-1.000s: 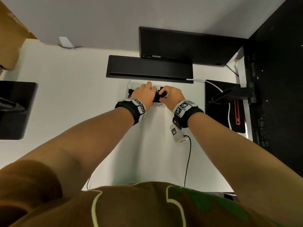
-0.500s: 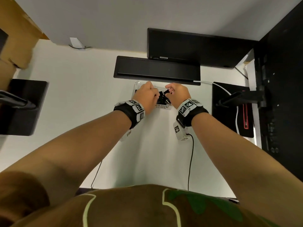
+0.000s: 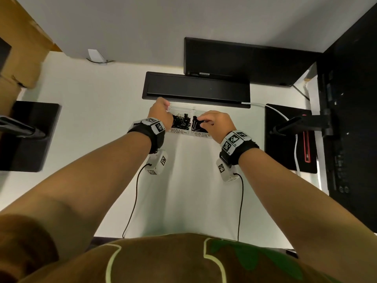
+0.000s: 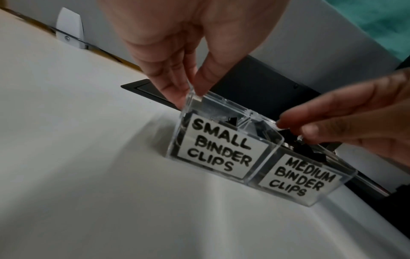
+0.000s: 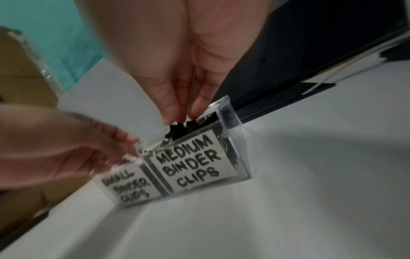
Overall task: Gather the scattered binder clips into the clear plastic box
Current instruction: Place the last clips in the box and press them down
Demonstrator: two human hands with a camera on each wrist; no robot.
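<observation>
We work at a white table (image 3: 98,111) set against a pale grey wall, with a cardboard box (image 3: 18,58) far off our left hand (image 3: 161,114) and a black monitor stand (image 3: 289,137) off our right hand (image 3: 217,121). A flat black tray (image 3: 195,88) lies just beyond both grips.

The clear plastic box (image 4: 255,157) stands between our hands, nearly touching that tray. Its front carries two hand-lettered labels: "SMALL BINDER CLIPS" (image 4: 219,147) under the left grip, "MEDIUM BINDER CLIPS" (image 5: 190,161) under the right. Black binder clips (image 3: 180,121) fill both compartments.

Our left grip pinches the far left corner of the box's rim, thumb inside and fingers (image 4: 175,91) outside. Our right grip is closed, thumb against fingertips (image 5: 170,115), right over the medium compartment, with a thin metal wire showing between the thumb and fingers; the fingertips meet a black clip (image 5: 177,130) at the top of the pile.

Nearer than the grips the table runs bare to its front edge, crossed only by two thin black cables (image 3: 132,207).
</observation>
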